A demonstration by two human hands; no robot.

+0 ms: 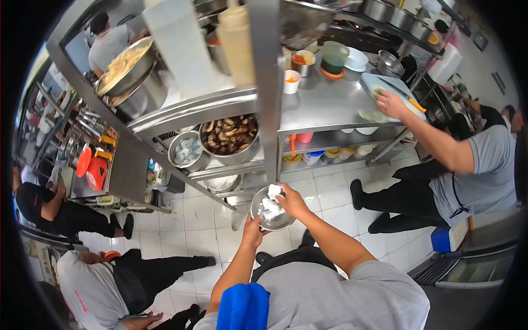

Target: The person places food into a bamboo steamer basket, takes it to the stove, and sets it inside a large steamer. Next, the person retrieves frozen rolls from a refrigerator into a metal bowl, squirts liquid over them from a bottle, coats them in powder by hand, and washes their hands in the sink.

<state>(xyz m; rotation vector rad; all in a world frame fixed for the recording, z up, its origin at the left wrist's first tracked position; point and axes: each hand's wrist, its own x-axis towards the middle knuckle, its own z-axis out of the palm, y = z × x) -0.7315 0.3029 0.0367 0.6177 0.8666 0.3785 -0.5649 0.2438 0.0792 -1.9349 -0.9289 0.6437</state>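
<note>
In front of my body a round metal bowl [282, 222] holds a clumpy white powder [269, 209]. My left hand [253, 233] is closed on the bowl's near left rim. From the right, my right hand [292, 201] reaches over the rim, its fingers closed around a white clump [274, 190] at the bowl's far side. Part of those fingers is hidden by the powder. A blue cloth [243, 307] hangs over my left shoulder.
Ahead stands a metal shelf [198, 118] bearing a pot of dark brown pieces [229, 137] and a pan [186, 149]. At right, a co-worker's hand [389, 103] works by a cutting board [404, 91] with an orange-handled knife [416, 104]. Another person [93, 286] stands close at left.
</note>
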